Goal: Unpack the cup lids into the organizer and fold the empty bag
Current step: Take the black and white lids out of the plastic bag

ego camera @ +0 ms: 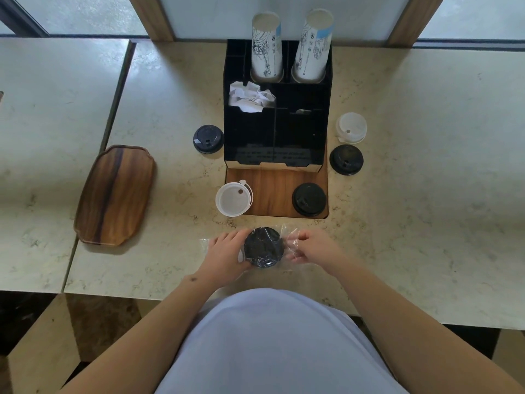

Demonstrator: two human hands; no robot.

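Observation:
A clear plastic bag [290,237] lies near the table's front edge with a stack of black cup lids [263,246] inside it. My left hand [227,251] grips the stack through the bag from the left. My right hand [308,247] pinches the bag's crinkled end on the right. Behind stands the black organizer [277,137] on a wooden base [270,191]. Loose black lids lie at its left [208,139], at its right [346,160] and on the base [309,199]. White lids lie at the front left [233,199] and the right [351,128].
Two stacks of paper cups [266,46] [312,46] stand in the organizer's back slots, and crumpled white paper [250,97] fills one compartment. A wooden tray [115,194] lies to the left. A gap between the tables [85,223] runs beside it.

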